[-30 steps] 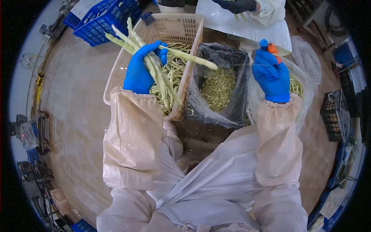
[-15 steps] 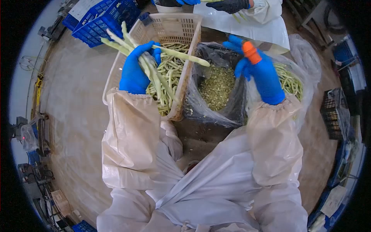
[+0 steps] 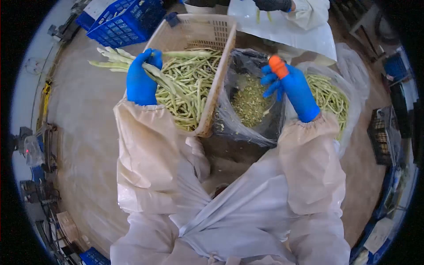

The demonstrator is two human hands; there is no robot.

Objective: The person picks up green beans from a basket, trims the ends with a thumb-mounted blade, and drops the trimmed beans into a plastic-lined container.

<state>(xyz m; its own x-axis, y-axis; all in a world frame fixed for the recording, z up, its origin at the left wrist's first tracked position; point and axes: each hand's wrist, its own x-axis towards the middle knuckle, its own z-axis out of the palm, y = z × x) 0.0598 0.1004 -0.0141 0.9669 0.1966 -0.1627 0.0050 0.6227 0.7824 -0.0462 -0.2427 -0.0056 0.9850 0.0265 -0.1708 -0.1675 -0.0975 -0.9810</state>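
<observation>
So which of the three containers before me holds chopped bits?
The dark, plastic-lined bin in the middle: the cream crate on its left and plastic bag on its right hold long beans.

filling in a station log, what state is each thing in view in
left hand: closed around beans
right hand: part-open, no beans held
orange cap: fitted on one digit
cream crate: open, part filled with beans
black container: open, plastic-lined, holding green scraps
clear bag: open, holding beans
blue crate: open-topped

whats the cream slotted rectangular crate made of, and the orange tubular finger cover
Cream slotted rectangular crate: probably rigid moulded plastic, dull and stained, given its regular slots. Orange tubular finger cover: perhaps rubber or plastic, smooth-looking, from its even colour and rounded form.
</observation>
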